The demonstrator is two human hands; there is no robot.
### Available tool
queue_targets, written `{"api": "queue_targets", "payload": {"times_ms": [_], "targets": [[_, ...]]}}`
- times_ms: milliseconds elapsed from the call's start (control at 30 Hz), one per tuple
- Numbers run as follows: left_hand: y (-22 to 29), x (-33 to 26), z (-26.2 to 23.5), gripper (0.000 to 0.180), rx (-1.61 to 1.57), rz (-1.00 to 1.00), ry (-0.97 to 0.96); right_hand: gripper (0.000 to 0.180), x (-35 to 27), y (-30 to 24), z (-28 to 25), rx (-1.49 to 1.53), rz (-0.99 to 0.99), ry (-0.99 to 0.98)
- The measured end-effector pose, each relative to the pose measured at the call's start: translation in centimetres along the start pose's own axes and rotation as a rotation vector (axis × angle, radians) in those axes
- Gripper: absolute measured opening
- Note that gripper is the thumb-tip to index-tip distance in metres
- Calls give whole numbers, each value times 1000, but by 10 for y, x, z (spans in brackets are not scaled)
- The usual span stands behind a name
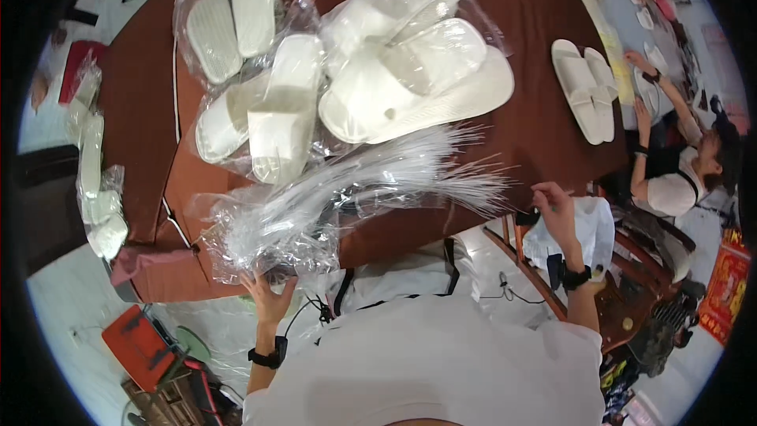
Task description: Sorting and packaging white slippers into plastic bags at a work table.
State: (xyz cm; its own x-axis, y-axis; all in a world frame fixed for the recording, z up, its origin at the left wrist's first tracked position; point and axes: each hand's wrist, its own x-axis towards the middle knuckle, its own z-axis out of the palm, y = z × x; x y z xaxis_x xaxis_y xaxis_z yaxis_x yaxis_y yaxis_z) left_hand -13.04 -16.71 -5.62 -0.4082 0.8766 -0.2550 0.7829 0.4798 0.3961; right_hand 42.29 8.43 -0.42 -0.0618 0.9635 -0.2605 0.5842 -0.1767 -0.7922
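A long bundle of thin white plastic strands (378, 170) lies across the near part of the table, its loose ends fanning out to the right. Clear crinkled plastic (260, 225) wraps its left end. My left hand (268, 298) is at the near table edge, its spread fingers touching that plastic. Beyond the strand tips, on the right, my right hand (558, 213) hovers near the table edge with its fingers curled together; anything between them is too small to make out. White slippers (418, 71) in clear bags lie just behind the bundle.
The brown-covered table (536, 24) also bears an unwrapped pair of white slippers (585, 91) at right. Bagged slippers (101, 197) hang along the left side. A wooden chair (623, 292) stands at my right, a red stool (138, 347) at lower left. Another person (678, 181) works at right.
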Motion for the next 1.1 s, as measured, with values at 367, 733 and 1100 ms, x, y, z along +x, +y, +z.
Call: {"api": "queue_targets", "payload": {"times_ms": [367, 733, 1100], "targets": [[-39, 20, -17, 67, -117, -118, -417, 11, -135, 89, -50, 161, 448, 121], [-17, 13, -31, 45, 195, -132, -361, 11, -264, 90, 42, 315, 806, -245], [17, -17, -77, 62, -227, 138, -190, 10, -198, 11, 121, 119, 316, -139]]}}
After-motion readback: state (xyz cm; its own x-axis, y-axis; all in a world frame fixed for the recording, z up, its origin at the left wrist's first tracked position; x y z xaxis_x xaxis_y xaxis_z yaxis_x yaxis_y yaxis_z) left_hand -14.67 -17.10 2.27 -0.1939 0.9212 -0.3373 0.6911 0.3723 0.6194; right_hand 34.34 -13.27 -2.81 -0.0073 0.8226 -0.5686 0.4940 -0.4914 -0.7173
